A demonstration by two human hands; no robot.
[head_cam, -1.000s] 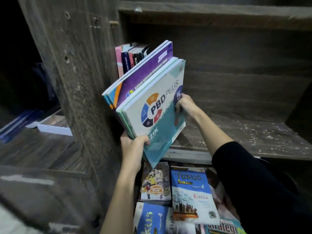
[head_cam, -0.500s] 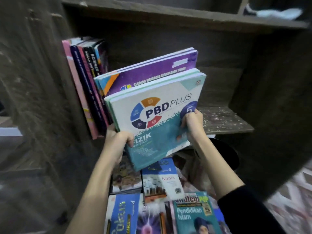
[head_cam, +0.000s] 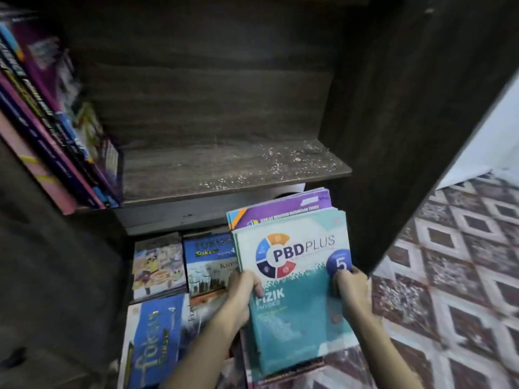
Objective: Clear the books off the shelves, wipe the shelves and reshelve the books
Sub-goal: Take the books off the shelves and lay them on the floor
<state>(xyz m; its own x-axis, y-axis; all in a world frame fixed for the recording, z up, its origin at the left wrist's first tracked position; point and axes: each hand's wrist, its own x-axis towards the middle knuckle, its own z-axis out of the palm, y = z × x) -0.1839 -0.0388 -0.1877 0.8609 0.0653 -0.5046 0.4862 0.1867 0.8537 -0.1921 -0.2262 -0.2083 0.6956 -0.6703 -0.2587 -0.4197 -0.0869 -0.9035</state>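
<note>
Head view: a stack of books (head_cam: 297,310) is held low in front of the bookcase, below and forward of the shelf (head_cam: 224,169), on the right side of the opening. The stack is topped by a teal book (head_cam: 303,276) printed "PBD PLUS", "FIZIK" and a "5", and a purple book (head_cam: 286,213) is seen jutting out behind its far edge. The stack's left edge is gripped by the left hand (head_cam: 241,293), with the thumb laid over the cover and the fingers (head_cam: 254,282) curled round the edge. Its right edge is gripped by the right hand (head_cam: 351,290), whose fingers (head_cam: 341,276) are pressed on the cover beside the "5". Whether the stack is resting on what lies beneath it cannot be told.

On the floor left of the stack, a cartoon-covered book (head_cam: 158,265) and a blue "Sukses" book (head_cam: 207,262) are laid flat side by side, and a larger blue book (head_cam: 154,341) is laid nearer the camera. On the shelf above, a row of leaning books (head_cam: 56,136) is propped at the far left, and pale flecks (head_cam: 295,158) are scattered over the bare board towards the right. A dark side panel (head_cam: 407,108) is seen right of the shelf, with a patterned floor (head_cam: 463,276) beyond it.
</note>
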